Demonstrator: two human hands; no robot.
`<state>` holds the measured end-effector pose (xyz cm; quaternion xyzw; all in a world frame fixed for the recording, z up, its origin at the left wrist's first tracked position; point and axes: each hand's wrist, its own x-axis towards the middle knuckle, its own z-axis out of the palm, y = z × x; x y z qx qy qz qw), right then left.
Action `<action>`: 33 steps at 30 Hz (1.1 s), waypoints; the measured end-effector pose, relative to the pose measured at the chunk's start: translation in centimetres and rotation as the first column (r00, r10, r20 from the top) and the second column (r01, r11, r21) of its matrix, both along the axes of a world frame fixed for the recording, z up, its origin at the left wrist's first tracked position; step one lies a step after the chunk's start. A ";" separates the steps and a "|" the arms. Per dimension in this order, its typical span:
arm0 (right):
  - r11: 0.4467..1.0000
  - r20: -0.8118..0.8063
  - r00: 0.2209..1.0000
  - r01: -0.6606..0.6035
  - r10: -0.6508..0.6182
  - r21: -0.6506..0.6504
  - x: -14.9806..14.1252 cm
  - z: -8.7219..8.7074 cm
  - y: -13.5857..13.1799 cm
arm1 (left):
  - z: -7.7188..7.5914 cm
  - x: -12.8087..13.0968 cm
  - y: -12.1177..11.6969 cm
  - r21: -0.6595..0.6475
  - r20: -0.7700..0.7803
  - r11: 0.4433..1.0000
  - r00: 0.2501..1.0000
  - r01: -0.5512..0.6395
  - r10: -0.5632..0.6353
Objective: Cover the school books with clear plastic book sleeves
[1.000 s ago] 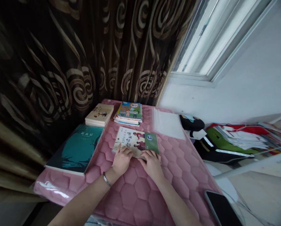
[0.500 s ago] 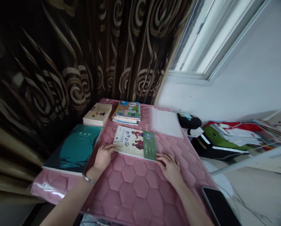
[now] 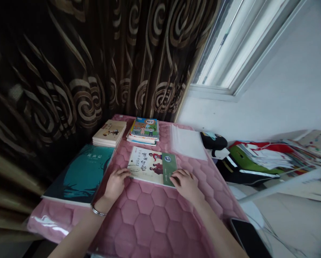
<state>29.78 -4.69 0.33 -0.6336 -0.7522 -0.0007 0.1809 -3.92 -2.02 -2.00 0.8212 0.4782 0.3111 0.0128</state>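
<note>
A book with a cream and green cover (image 3: 152, 165) lies flat on the pink padded table cover (image 3: 152, 218), with printed figures in red on its front. At its lower left corner, the bent fingers of my left hand (image 3: 116, 182) are closed on the edge. My right hand (image 3: 185, 183) holds the lower right corner, its fingers curled over the green strip. The undersides of both grips are hidden. To the left of my left hand lies a large teal book (image 3: 82, 173).
Behind are a stack of cream books (image 3: 110, 132) and a stack of colourful textbooks (image 3: 144, 129). Clear plastic sheets (image 3: 188, 143) lie at the back right. A phone (image 3: 249, 236) sits by the right edge. Papers and bags (image 3: 257, 157) crowd the shelf beyond.
My right hand has shifted left, from the book's right edge onto its lower right corner. My left hand stays at the left corner. The whole view has shifted slightly.
</note>
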 end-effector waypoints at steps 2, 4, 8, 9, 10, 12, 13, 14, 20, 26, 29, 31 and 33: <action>0.999 0.050 0.999 -0.013 0.015 -0.040 -1.3 0.2 2.5 | -0.1 0.1 -0.1 0.000 -0.001 1.000 1.000 -0.004 0.004; 0.996 0.093 0.995 -0.011 0.020 -0.090 -2.4 0.4 5.2 | -0.2 0.1 -0.2 -0.005 0.001 1.000 1.000 -0.023 0.023; 0.973 0.151 0.988 0.058 -0.025 -0.222 -3.5 1.0 9.8 | -0.4 0.1 -0.2 -0.018 0.002 1.000 1.000 -0.023 0.024; 0.964 0.158 0.987 0.081 -0.042 -0.252 -3.6 1.1 10.6 | -0.4 0.1 -0.2 -0.022 0.000 1.000 1.000 -0.020 0.020; 0.956 0.162 0.985 0.101 -0.058 -0.274 -3.6 1.3 11.2 | -0.5 0.1 -0.2 -0.026 -0.003 0.999 1.000 -0.020 0.020; 0.947 0.171 0.982 0.126 -0.078 -0.296 -3.5 1.5 12.0 | -0.6 0.1 -0.2 -0.033 -0.009 0.999 0.999 -0.032 0.032; 0.943 0.177 0.980 0.137 -0.086 -0.302 -3.4 1.5 12.2 | -0.6 0.2 -0.2 -0.034 -0.007 0.999 0.999 -0.042 0.042; 0.941 0.184 0.979 0.147 -0.093 -0.305 -3.3 1.5 12.3 | -0.6 0.2 -0.2 -0.033 -0.002 0.998 0.999 -0.055 0.055; 0.932 0.223 0.963 0.213 -0.150 -0.292 -2.8 1.9 10.6 | -0.9 0.4 -0.3 0.043 0.117 0.984 0.979 -0.172 0.166; 0.876 0.241 0.927 0.356 -0.287 -0.326 -3.1 1.8 5.0 | -0.7 0.7 -0.1 0.033 0.188 0.966 0.951 -0.257 0.246; 0.828 0.160 0.912 0.409 -0.377 -0.385 -4.1 1.7 2.2 | 0.1 2.0 0.1 -0.108 0.172 0.957 0.943 -0.269 0.285; 0.814 0.125 0.900 0.432 -0.418 -0.388 -5.0 1.8 0.9 | 0.8 3.4 0.2 -0.274 0.129 0.917 0.934 -0.290 0.334; 0.817 0.089 0.896 0.435 -0.436 -0.378 -5.7 1.9 0.3 | 1.4 5.0 0.6 -0.407 0.078 0.857 0.923 -0.316 0.377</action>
